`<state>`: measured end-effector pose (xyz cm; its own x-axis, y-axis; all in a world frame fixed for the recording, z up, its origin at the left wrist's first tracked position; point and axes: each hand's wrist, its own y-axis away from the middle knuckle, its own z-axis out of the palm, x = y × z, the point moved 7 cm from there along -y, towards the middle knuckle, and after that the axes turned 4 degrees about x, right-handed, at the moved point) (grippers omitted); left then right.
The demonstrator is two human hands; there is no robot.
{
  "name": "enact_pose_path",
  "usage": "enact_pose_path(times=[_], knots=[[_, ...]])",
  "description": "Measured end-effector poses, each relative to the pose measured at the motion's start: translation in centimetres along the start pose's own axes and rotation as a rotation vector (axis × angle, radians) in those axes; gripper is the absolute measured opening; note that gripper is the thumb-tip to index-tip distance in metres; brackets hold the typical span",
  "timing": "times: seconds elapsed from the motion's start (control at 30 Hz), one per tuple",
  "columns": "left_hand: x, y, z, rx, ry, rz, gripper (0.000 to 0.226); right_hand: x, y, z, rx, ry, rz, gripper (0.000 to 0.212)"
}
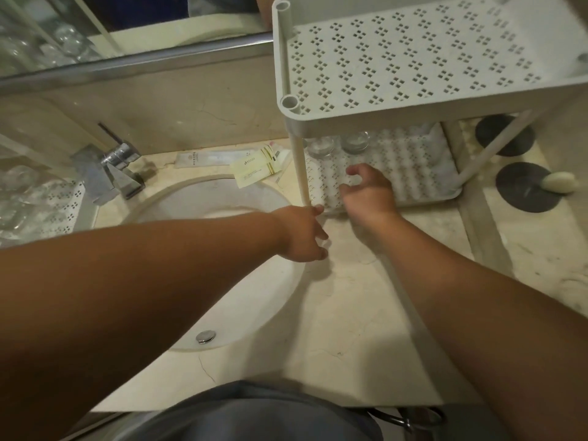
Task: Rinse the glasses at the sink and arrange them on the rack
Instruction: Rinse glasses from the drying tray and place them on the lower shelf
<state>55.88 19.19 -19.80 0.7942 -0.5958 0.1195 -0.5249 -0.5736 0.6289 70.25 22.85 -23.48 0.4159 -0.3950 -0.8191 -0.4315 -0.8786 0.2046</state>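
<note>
Glasses (339, 144), two clear tumblers, stand side by side at the back left corner of the rack's lower tray (426, 173), right of centre in the frame, tucked under the perforated upper shelf (413, 58). Set at the far corner, they leave the nearer part of the tray open for more.

Right hand (366, 192) hovers over the front of that tray, fingers (354, 170) loosely spread and holding nothing that shows; it looks as if a glass has just been let go or the hand is reaching in. Left hand (302, 233) sits at the tray's front left corner, beside the white upright post (299, 167). Its fingers are straight and it grips nothing, most likely steadying the rack against sliding on the marble surface (350, 313).

Sink (197, 211) lies at centre left, with its drain plug (206, 336) near the lower edge and the chrome tap (122, 168) behind it. Paper sachets (254, 168) lie between basin and rack. Another perforated tray (63, 202) with blurred glassware sits at far left, probably the supply waiting to be rinsed.
</note>
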Motion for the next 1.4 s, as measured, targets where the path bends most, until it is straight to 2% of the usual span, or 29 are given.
enact_pose_path(times=[0.1,0.17,0.33,0.53,0.83,1.17,1.4], knots=[[-0.4,1.1,1.2,0.091,0.137,0.033,0.052,-0.4,1.3,-0.7,-0.002,-0.011,0.015,0.026],[-0.5,2.0,2.0,0.184,0.223,0.029,0.050,-1.0,2.1,-1.4,-0.002,0.026,-0.023,0.032],[-2.2,5.0,2.5,0.342,0.442,-0.054,0.048,-3.7,5.0,-2.6,-0.043,0.132,-0.186,0.037],[-5.4,8.7,1.9,0.508,0.550,-0.155,0.053,-6.3,8.8,-1.5,-0.073,0.175,-0.259,0.039],[-11.3,14.4,2.5,0.660,0.689,-0.289,0.058,-11.3,14.7,4.4,-0.170,0.177,-0.370,0.040],[-20.0,23.2,3.3,0.765,0.835,-0.383,0.069,-20.8,19.1,13.0,-0.279,0.171,-0.502,0.053],[-25.7,31.2,2.5,0.976,0.912,-0.396,0.070,-26.9,22.1,19.5,-0.343,0.156,-0.604,0.062]])
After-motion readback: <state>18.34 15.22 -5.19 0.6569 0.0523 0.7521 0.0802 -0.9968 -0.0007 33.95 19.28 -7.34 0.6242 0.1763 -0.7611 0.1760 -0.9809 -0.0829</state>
